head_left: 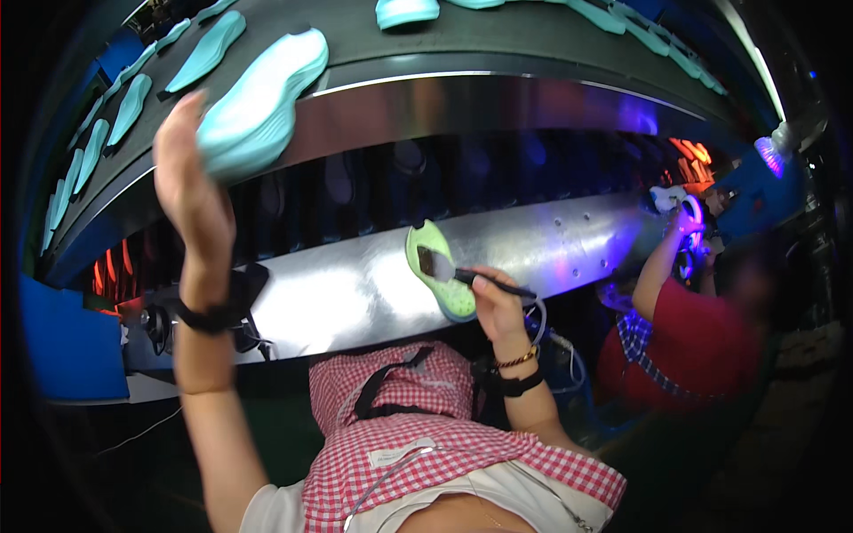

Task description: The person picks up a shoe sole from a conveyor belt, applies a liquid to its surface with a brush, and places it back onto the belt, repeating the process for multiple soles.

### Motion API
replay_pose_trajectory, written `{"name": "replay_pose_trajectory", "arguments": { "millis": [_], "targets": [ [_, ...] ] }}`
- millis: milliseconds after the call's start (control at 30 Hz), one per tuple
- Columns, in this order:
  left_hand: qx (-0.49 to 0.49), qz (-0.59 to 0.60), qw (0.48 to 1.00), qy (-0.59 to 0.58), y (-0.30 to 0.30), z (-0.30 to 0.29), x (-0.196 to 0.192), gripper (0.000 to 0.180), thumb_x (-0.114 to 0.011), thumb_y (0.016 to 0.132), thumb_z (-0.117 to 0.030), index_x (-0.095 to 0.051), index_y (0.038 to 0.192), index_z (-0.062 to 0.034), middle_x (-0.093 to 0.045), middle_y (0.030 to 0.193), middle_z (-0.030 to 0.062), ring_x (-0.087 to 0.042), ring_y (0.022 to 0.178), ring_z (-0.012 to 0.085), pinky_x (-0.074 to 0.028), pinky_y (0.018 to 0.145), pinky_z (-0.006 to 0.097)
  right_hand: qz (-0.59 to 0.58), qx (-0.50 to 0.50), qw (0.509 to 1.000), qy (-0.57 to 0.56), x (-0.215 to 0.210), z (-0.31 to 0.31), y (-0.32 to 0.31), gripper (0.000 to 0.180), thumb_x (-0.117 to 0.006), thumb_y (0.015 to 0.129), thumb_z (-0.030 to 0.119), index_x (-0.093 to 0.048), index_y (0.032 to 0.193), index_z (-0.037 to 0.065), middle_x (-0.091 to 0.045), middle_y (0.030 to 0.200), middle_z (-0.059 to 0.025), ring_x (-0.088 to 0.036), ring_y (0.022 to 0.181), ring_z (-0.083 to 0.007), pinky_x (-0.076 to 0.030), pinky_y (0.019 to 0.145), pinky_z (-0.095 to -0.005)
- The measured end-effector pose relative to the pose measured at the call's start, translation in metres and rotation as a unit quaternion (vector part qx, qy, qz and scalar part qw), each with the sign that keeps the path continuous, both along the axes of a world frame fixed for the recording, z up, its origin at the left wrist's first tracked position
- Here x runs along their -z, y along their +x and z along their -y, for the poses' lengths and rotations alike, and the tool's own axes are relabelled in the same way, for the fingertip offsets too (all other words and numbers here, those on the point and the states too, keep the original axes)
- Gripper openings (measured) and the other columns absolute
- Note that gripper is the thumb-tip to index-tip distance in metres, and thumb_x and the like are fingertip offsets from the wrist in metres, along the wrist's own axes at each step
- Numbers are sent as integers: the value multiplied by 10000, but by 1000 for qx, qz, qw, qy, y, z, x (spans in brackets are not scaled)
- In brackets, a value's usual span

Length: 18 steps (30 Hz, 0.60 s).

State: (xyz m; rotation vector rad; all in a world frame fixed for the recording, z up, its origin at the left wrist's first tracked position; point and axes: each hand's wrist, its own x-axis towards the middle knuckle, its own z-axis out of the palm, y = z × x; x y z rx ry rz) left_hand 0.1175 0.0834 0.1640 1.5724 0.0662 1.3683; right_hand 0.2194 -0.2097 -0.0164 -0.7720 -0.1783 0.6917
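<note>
My left hand (197, 191) is raised at the conveyor's near edge, smeared by motion. Against its fingers is a thick aqua shoe sole (267, 93), tilted across the metal rail; the hand seems to grip its lower end, which is blurred. In my right hand (499, 306) is a flat brush (475, 277) with a black handle and pale bristles dark at the tip. Its bristles lie over the upper part of a yellow-green shoe sole (429, 236), which rests on the shiny metal ledge (342, 280). Part of that sole is hidden behind the brush.
Ahead runs a dark conveyor belt (355, 44) carrying several aqua soles (206, 51). Dark shapes line the slot below its rail. A black device (158, 327) sits at the ledge's left end. On the right, a person in red (684, 342) works under violet light.
</note>
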Motion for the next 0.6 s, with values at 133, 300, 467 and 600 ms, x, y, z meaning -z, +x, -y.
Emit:
{"name": "replay_pose_trajectory", "arguments": {
  "millis": [133,300,467,600],
  "targets": [
    [272,-79,904,-320,-62,19,59,421,-496,775,-113,-418,1165,22,-520,1103,135,-512,1025,225,-387,912,355,46,-13,996,73,-17,-12,7,201,-545,753,-26,-587,949,-36,-599,970,-151,-564,919,-218,-406,883,-323],
    [554,75,657,-505,-70,82,146,909,-446,751,-639,-154,1344,-15,-289,1314,236,-450,1076,426,-357,914,543,89,-48,988,114,-33,-24,-1,215,-536,752,-46,-584,962,-42,-586,1013,-168,-558,962,-232,-403,901,-342],
    [427,-72,711,-555,-61,101,195,833,-329,756,-698,-257,1333,-101,-399,1244,210,-443,1088,400,-354,935,509,97,-157,982,-40,-18,-56,-19,223,-602,749,-8,-586,963,-65,-618,912,-113,-577,842,-137,-440,778,-229],
    [490,3,647,-584,-65,102,168,938,-122,701,-781,-273,1316,-90,-422,1227,199,-417,1114,424,-356,901,557,115,-160,977,-88,-22,-87,-19,206,-619,741,6,-606,939,-47,-628,865,-100,-588,804,-132,-455,754,-231]
  ]
}}
